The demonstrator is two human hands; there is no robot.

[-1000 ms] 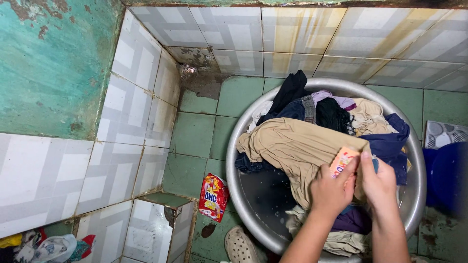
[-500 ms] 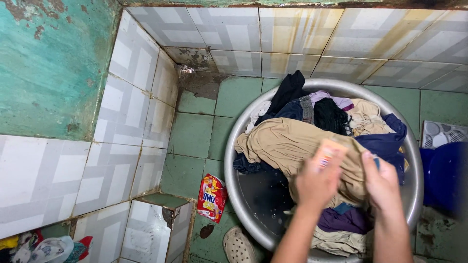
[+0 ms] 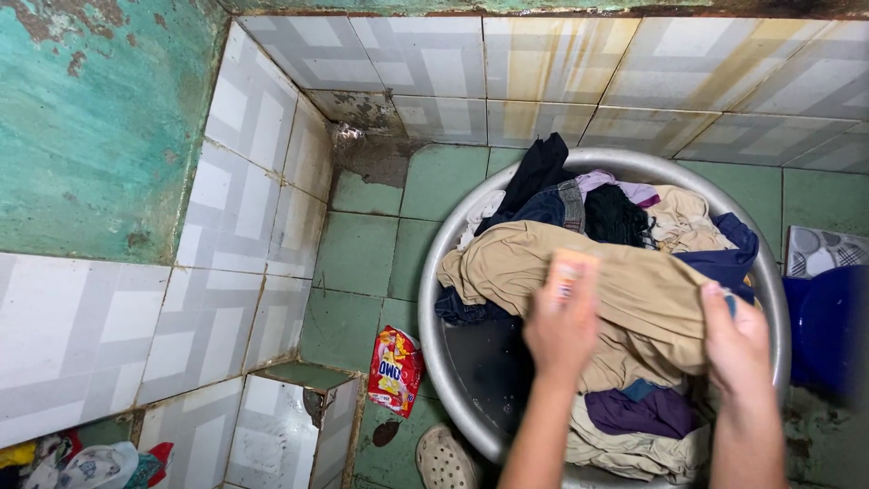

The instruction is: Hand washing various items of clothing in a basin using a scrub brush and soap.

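One sachet point(image 3: 568, 272) pinched atop left hand point(image 3: 561, 330), over basin point(image 3: 434, 299).

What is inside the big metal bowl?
The metal basin holds a heap of clothes: a tan garment on top, dark blue, black and purple pieces around it. Whatever lies under the heap is covered.

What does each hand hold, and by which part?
The left hand holds a small orange sachet by its lower end. Whether the right hand holds anything cannot be told.
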